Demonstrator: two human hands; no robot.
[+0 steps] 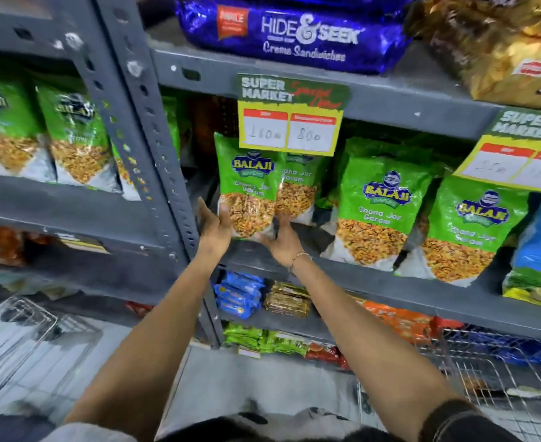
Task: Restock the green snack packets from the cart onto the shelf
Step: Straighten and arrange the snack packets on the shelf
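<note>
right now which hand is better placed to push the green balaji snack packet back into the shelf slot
Right, probably. The right hand cups the green Balaji snack packet under its bottom edge on the grey metal shelf, while the left hand only steadies its left side.

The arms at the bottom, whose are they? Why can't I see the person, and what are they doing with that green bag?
The camera sits on a person's head, looking forward and down, so you see only their arms. The left hand and right hand together hold one green snack packet at its bottom, standing it upright on the grey shelf. More of the same green packets already stand to its right. A yellow price sign hangs above. The wire cart is at the lower right.
</note>
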